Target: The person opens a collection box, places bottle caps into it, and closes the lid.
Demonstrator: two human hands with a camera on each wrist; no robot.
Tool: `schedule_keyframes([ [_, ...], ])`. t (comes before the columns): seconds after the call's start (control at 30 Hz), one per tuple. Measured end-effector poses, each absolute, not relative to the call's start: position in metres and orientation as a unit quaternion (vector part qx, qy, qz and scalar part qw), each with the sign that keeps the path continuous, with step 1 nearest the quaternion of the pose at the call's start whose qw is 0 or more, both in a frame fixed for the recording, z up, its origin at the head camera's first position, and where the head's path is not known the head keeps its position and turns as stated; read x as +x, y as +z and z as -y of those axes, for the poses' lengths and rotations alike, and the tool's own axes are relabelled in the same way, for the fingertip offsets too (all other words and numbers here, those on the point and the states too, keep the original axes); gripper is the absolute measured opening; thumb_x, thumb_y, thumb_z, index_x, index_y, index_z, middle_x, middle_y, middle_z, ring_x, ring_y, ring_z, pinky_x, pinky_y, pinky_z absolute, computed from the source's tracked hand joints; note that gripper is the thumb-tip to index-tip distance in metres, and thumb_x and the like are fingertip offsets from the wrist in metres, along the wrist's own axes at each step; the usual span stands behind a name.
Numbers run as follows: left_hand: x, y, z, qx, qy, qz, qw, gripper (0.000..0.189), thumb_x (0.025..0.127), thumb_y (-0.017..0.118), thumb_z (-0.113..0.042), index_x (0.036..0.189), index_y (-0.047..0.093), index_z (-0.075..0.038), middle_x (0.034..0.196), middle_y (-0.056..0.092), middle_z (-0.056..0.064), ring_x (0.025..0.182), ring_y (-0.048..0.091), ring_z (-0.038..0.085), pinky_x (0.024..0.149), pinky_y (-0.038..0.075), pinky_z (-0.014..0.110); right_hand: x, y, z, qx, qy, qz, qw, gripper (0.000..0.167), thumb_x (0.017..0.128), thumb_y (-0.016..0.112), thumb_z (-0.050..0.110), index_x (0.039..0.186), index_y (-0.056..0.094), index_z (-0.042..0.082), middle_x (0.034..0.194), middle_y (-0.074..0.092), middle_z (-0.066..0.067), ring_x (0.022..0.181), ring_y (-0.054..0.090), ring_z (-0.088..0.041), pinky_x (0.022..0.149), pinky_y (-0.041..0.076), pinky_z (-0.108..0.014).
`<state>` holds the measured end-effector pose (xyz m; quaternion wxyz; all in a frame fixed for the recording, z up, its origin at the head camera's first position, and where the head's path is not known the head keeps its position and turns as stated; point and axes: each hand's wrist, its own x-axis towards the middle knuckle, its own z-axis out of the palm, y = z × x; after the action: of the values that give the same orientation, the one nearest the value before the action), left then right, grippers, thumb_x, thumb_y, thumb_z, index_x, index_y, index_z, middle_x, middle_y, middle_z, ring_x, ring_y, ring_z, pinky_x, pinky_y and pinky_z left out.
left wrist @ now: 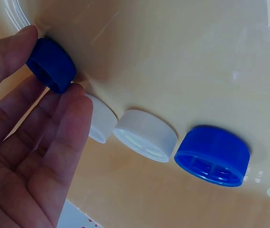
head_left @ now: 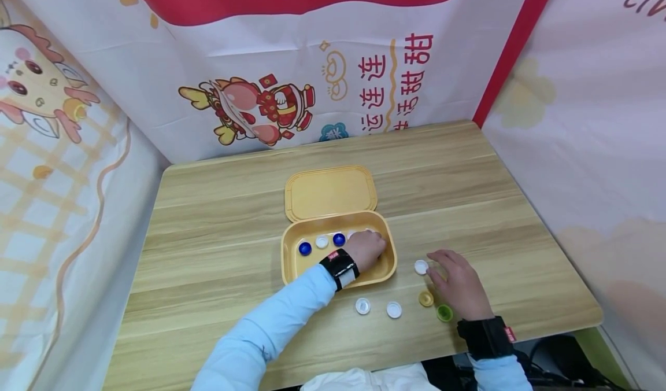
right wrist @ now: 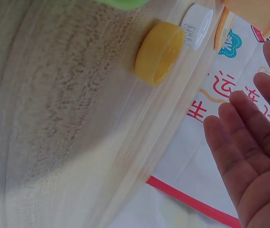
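In the left wrist view my left hand (left wrist: 35,137) pinches a blue bottle cap (left wrist: 51,65) between thumb and fingers. The head view has this left hand (head_left: 366,249) reaching into the right end of a yellow plastic box (head_left: 287,264), hiding that cap. Beside it runs a row of caps in the box, among them a white cap (left wrist: 146,134) and another blue cap (left wrist: 214,155). My right hand (head_left: 460,284) is over the table, fingertips close to a white cap (head_left: 421,267). In the right wrist view the right hand (right wrist: 256,147) has its fingers extended and holds nothing.
The box's yellow lid (head_left: 330,191) lies flat behind it on the wooden table (head_left: 208,235). Near the front lie two white caps, the left (head_left: 362,306) and the right (head_left: 393,310). A yellow cap (head_left: 426,298) and a green cap (head_left: 444,313) lie by the right hand.
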<state>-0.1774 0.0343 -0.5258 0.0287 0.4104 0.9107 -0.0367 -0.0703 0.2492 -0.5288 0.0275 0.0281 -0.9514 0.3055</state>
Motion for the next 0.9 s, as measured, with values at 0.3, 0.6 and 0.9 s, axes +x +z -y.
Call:
schedule_keyframes([
  [0.3, -0.174, -0.528, -0.036, 0.418, -0.073, -0.906, -0.01, 0.011, 0.085, 0.066, -0.01, 0.084, 0.072, -0.019, 0.085, 0.067, -0.002, 0.073, 0.061, 0.018, 0.051, 0.05, 0.03, -0.071, -0.531, -0.249, 0.029, 0.309, 0.95, 0.027, 0.03, 0.089, 0.071, 0.01, 0.117, 0.066, 0.003, 0.12, 0.059, -0.017, 0.111, 0.056, -0.035, 0.09, 0.049, -0.052],
  [0.6, -0.174, -0.525, -0.031, 0.421, -0.072, -0.904, -0.012, 0.01, 0.085, 0.067, -0.013, 0.09, 0.072, -0.02, 0.088, 0.066, -0.001, 0.075, 0.061, 0.017, 0.051, 0.05, 0.029, -0.07, -0.53, -0.251, 0.036, 0.301, 0.952, 0.036, 0.031, 0.089, 0.071, 0.012, 0.117, 0.065, 0.003, 0.12, 0.059, -0.017, 0.111, 0.056, -0.036, 0.09, 0.049, -0.053],
  [0.9, -0.172, -0.513, -0.024, 0.413, -0.038, -0.91, -0.013, 0.009, 0.086, 0.07, -0.015, 0.094, 0.072, -0.018, 0.086, 0.064, -0.001, 0.073, 0.06, 0.014, 0.051, 0.05, 0.027, -0.071, -0.529, -0.251, 0.023, 0.299, 0.954, 0.018, 0.032, 0.09, 0.07, 0.014, 0.12, 0.064, 0.004, 0.124, 0.057, -0.018, 0.115, 0.053, -0.038, 0.092, 0.046, -0.055],
])
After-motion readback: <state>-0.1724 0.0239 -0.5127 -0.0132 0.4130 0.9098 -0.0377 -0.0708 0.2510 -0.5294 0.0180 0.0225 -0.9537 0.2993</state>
